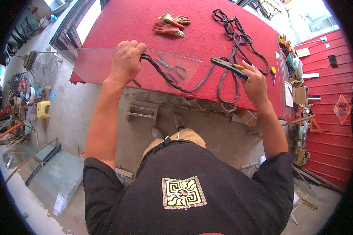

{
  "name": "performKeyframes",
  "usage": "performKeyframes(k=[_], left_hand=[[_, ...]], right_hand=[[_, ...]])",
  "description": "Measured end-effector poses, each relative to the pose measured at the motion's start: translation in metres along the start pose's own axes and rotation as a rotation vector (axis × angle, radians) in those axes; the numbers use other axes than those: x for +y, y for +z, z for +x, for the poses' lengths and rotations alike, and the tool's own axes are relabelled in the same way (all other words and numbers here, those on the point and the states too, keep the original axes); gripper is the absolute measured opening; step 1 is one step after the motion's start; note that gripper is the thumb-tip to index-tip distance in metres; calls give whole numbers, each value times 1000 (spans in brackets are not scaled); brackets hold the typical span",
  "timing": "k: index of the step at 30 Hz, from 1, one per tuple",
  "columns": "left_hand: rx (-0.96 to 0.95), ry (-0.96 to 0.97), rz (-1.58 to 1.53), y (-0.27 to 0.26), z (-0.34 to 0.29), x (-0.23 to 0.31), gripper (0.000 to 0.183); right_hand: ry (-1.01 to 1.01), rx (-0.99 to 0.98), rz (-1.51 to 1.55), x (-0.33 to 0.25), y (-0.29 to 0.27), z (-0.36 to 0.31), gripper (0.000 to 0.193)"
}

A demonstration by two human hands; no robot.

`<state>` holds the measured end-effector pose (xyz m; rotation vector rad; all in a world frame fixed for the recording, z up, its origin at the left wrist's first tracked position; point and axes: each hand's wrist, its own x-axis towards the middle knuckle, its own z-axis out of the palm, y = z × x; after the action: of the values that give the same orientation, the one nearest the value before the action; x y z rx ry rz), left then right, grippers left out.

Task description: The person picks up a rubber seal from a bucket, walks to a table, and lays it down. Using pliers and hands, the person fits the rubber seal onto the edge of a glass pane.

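Note:
My left hand (126, 62) is closed over the edge of a clear glass pane (94, 64) and grips the end of a long black flexible strip (162, 75). From there the strip sags along the near edge of the table and runs right into loose loops. In my right hand (255, 83) is a pair of pliers (227, 64) with blue and yellow handles. The dark jaws point left above the strip, and I cannot tell whether they touch it. Grey-handled scissors (171, 70) lie near the strip, seen by the pane.
A red-covered table (145, 11) spreads out before me. Work gloves (171, 26) lie on its far part; a small yellow tool (273, 70) is at its right. A wooden stool (142, 109) stands underneath. Glass sheets (60, 172) lean at lower left, near a yellow stool (43, 110).

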<state>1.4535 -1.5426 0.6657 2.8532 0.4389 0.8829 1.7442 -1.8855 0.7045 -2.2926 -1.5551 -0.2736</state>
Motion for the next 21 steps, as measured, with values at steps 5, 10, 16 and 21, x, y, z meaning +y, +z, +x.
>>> performKeyframes(k=[5,10,16,21], left_hand=[[14,2,2,-5,-15,2,9],[6,-17,-15,-24,-34,22,6],[38,-26,-52,-42,-57,37,11],[0,-36,-37,-53,-70,45,13]], right_hand=[[-108,-25,-182,-13,-14,-3,13],[-207,-94,-349,-40,-34,-6,12],[-228,-56,-346,-52,-48,-15,12],[-235,-98,-368,-67,-58,-21,13]])
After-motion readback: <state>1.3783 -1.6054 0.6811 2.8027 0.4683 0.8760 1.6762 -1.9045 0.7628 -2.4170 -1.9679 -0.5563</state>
